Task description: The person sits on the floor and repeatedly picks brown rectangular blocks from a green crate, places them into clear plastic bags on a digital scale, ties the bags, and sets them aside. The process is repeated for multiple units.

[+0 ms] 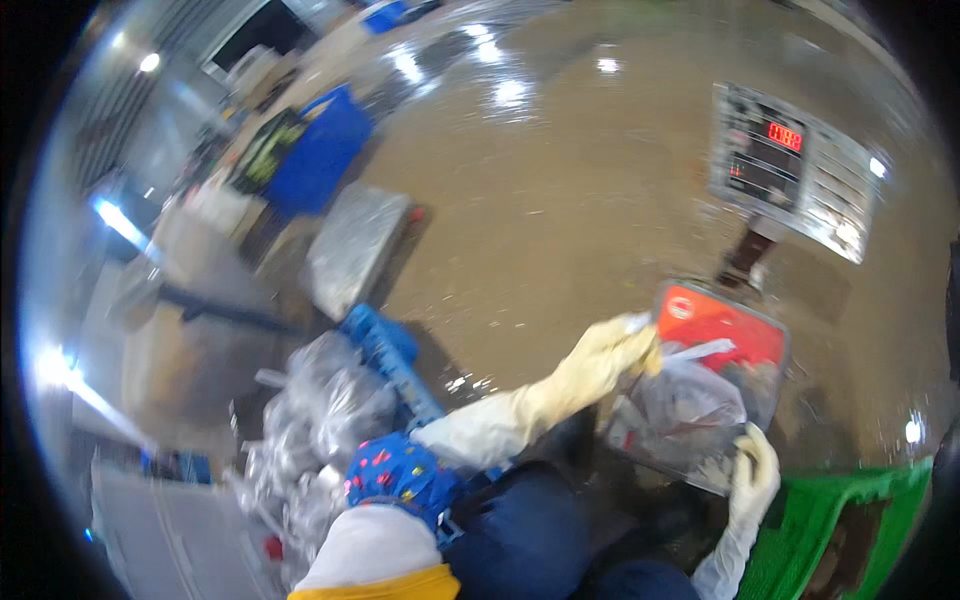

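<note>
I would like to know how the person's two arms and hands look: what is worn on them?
The left hand wears a pale yellow glove with a whitish cuff. Behind it come a blue sleeve cover with pinkish-red spots, then white fabric and a yellow band. The right hand has a pale glove too.

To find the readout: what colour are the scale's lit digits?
The lit digits are red, clearest in the head view.

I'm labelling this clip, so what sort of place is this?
Probably an indoor packing or processing area: a wet floor, a scale display lit red, and heaped clear plastic bags.
</note>
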The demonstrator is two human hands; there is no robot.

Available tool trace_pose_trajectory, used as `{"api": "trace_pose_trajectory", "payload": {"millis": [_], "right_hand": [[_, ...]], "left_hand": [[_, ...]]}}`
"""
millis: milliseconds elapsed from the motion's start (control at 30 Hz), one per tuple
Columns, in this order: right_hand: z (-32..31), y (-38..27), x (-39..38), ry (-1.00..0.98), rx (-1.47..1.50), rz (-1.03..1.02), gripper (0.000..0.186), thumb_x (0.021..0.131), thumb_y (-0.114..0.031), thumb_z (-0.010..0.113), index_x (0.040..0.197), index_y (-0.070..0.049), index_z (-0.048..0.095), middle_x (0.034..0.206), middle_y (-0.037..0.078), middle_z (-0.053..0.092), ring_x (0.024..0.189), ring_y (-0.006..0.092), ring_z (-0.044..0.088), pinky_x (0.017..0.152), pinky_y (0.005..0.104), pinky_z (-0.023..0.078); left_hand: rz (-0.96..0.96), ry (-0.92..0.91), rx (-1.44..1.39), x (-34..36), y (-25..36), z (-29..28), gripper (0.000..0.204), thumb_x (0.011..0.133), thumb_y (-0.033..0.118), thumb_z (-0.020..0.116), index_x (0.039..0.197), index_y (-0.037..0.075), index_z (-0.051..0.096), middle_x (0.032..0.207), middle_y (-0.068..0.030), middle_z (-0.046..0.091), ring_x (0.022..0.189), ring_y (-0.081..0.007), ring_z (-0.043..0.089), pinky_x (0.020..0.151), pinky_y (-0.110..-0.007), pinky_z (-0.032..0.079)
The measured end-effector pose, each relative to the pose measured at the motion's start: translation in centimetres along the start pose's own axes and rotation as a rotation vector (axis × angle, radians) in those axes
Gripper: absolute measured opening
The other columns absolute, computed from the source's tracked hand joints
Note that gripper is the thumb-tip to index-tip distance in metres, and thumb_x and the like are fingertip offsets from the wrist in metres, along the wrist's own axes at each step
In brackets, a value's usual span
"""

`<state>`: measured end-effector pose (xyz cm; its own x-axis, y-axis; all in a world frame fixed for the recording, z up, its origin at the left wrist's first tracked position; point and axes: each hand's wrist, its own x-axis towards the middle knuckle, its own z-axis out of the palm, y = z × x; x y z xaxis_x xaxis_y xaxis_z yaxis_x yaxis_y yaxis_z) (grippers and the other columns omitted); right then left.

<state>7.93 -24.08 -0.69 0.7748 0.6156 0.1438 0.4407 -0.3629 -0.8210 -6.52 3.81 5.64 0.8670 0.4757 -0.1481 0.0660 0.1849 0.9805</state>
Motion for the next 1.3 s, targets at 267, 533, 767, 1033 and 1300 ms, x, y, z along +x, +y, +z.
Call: {"api": "trace_pose_trajectory", "payload": {"millis": [267, 533, 767, 1033, 1300], "right_hand": [[-1.0, 8.8, -11.4, -0.196, 0.135, 0.194, 0.027, 0.097, -0.008, 0.05, 0.12, -0.001, 0.062, 0.097, 0.011, 0.066, 0.083, 0.0168, 0.061, 0.08, 0.0279, 0.05], [-1.6, 1.2, -17.2, 0.073, 0.203, 0.601, 0.032, 0.098, -0.009, 0.046, 0.126, -0.003, 0.06, 0.102, 0.013, 0.064, 0.093, 0.0186, 0.059, 0.088, 0.0316, 0.047], [-5.1, -7.7, -13.2, 0.172, 0.3, 0.526, 0.034, 0.102, -0.014, 0.04, 0.129, -0.005, 0.058, 0.109, 0.014, 0.063, 0.1, 0.0186, 0.059, 0.091, 0.0322, 0.046], [-11.4, -15.6, -11.4, 0.044, -0.164, -0.061, 0.033, 0.104, -0.016, 0.041, 0.132, -0.007, 0.056, 0.109, 0.008, 0.063, 0.097, 0.0134, 0.057, 0.09, 0.0266, 0.044], [-0.2, -37.2, -14.2, -0.637, -0.122, -0.855, 0.042, 0.069, -0.012, 0.071, 0.11, -0.004, 0.067, 0.104, 0.016, 0.067, 0.101, 0.0318, 0.061, 0.088, 0.0402, 0.047]], "left_hand": [[0.225, 0.305, 0.839, -9.2, -0.7, -8.8, 0.028, 0.087, 0.008, 0.06, 0.114, 0.011, 0.067, 0.103, -0.0106, 0.067, 0.097, -0.0277, 0.06, 0.088, -0.037, 0.047], [-0.422, 1.025, 1.453, -45.9, 3.7, -16.4, 0.024, 0.078, 0.032, 0.071, 0.074, 0.009, 0.064, 0.08, -0.0122, 0.064, 0.082, -0.0316, 0.062, 0.073, -0.042, 0.049], [-0.915, 0.943, 1.224, -53.1, -5.2, -11.0, 0.036, 0.077, 0.043, 0.072, 0.078, 0.007, 0.073, 0.084, -0.0146, 0.066, 0.082, -0.0326, 0.065, 0.072, -0.043, 0.051], [-0.749, 0.822, 1.284, -52.6, -9.5, -13.9, 0.009, 0.079, 0.023, 0.065, 0.083, 0.015, 0.067, 0.081, -0.0117, 0.064, 0.082, -0.031, 0.064, 0.071, -0.042, 0.051], [-0.258, 0.641, 1.341, -50.7, 3.8, -12.2, 0.012, 0.07, 0.014, 0.073, 0.081, 0.013, 0.07, 0.077, -0.0056, 0.064, 0.076, -0.0266, 0.063, 0.067, -0.036, 0.049]]}}
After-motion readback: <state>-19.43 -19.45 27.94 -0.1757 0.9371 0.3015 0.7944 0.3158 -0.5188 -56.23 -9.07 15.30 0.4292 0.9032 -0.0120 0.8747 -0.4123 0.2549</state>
